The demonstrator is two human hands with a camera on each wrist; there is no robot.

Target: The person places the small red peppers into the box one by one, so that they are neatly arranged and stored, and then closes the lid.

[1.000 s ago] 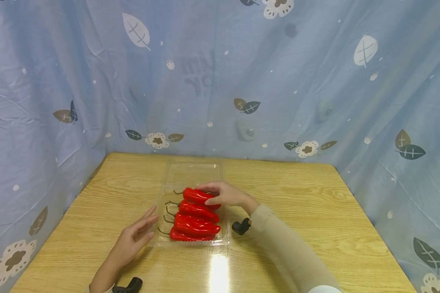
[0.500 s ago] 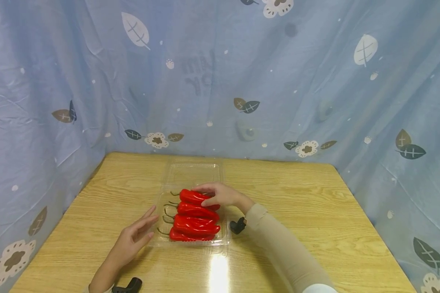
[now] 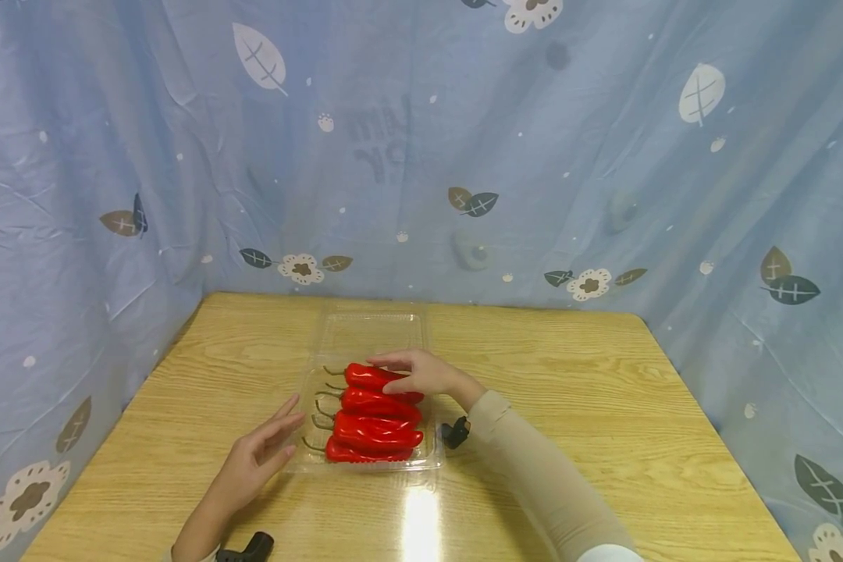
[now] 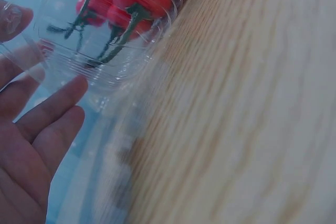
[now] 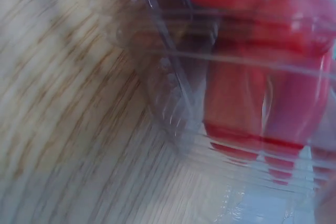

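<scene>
Several red peppers with green stems lie side by side in a clear plastic clamshell box, stems pointing left. My right hand reaches in from the right and holds the rearmost red pepper, thumb in front and fingers behind. Close to the box's left side, my left hand has its fingers extended and holds nothing. In the left wrist view, the left hand is beside the clear wall, with pepper stems inside. The right wrist view is blurred, showing red peppers through plastic.
The box's clear lid lies folded back behind it on the wood-grain table. A blue patterned curtain surrounds the table at the back and sides. Black wrist devices sit on both wrists.
My right hand has shifted slightly left with the rearmost pepper, which now lies a little lower and closer to the others. The left hand stays where it was.
</scene>
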